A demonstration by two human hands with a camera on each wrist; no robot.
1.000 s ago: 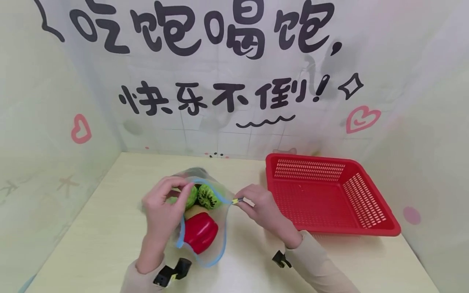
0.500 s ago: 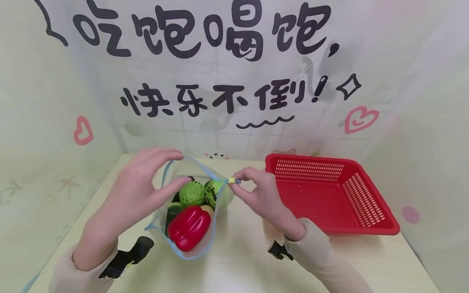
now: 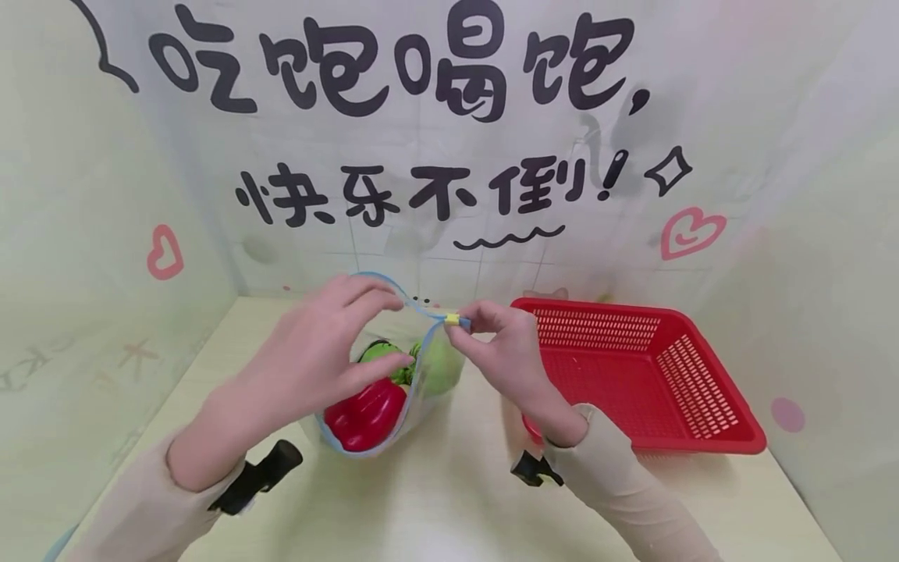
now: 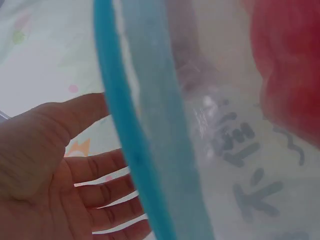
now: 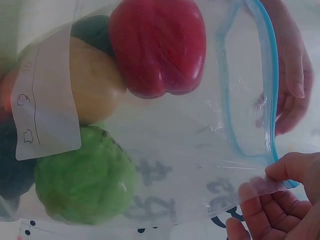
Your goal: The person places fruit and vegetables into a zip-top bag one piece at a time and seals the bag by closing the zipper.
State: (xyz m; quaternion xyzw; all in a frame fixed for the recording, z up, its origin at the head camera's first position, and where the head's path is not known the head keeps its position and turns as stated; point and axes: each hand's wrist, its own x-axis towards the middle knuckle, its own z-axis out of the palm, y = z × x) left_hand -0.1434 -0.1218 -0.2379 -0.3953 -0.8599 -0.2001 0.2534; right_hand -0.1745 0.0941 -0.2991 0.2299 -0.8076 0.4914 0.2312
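Note:
A clear zip bag [image 5: 175, 130] with a blue-edged mouth hangs tilted, its mouth gaping. Inside lie a red bell pepper [image 3: 367, 414], a knobbly green vegetable [image 5: 85, 175], a tan round item [image 5: 95, 80] that looks like a potato, and darker green pieces partly hidden by a printed label. My right hand [image 3: 507, 359] pinches the bag's right corner beside the yellow zip slider [image 3: 453, 319]. At the mouth's other side is my left hand [image 3: 309, 355], fingers and thumb spread apart; in the left wrist view they lie behind the blue edge [image 4: 125, 120], not curled round it.
A red plastic basket [image 3: 611, 390] with slotted walls stands on the right of the pale tabletop [image 3: 449, 499], close to my right forearm. Printed sheets [image 3: 421, 257] form walls at the back and both sides.
My left hand has let go of the bag's edge, swung out left, then come back over the mouth. The right hand has lifted its corner, and the bag has tipped up with it.

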